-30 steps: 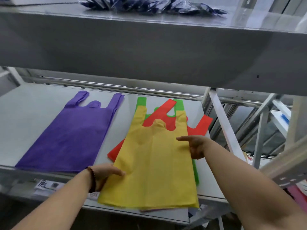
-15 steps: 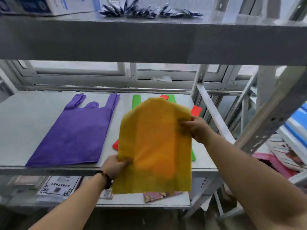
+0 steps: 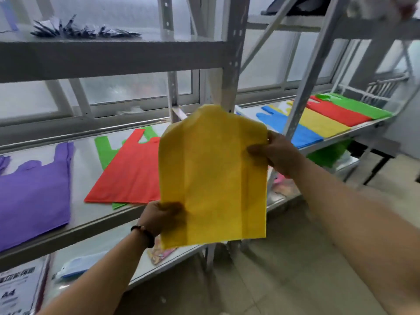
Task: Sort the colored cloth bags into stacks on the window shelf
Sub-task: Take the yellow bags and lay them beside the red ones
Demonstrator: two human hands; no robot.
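1. Holding one yellow bag up in the air w/ both hands, a person stood in front of the shelving, the bag clear of every shelf.
2. L hand gripped the bag's lower left edge, fingers curled behind the cloth, thumb on the near side. A dark bracelet sat on that wrist.
3. R hand pinched the upper right edge, thumb in front, fingers behind.
4. Near window shelf had 3 bags lying flat: 1 purple bag at the left, 1 red bag further right, and 1 green bag mostly under the red one, its handles and a bottom corner poking out.
5. Purple sat apart from the red/green pair.
6. Far shelf to the right carried 4 colour stacks side by side, touching: blue stack, yellow stack, red stack, green stack. Couldn't count bags per stack.
7. Upper shelf held a row of dark packets, too blurred to count.
8. Lower shelf had an A4 paper pack at the left and a patterned item peeking out below the yellow bag.
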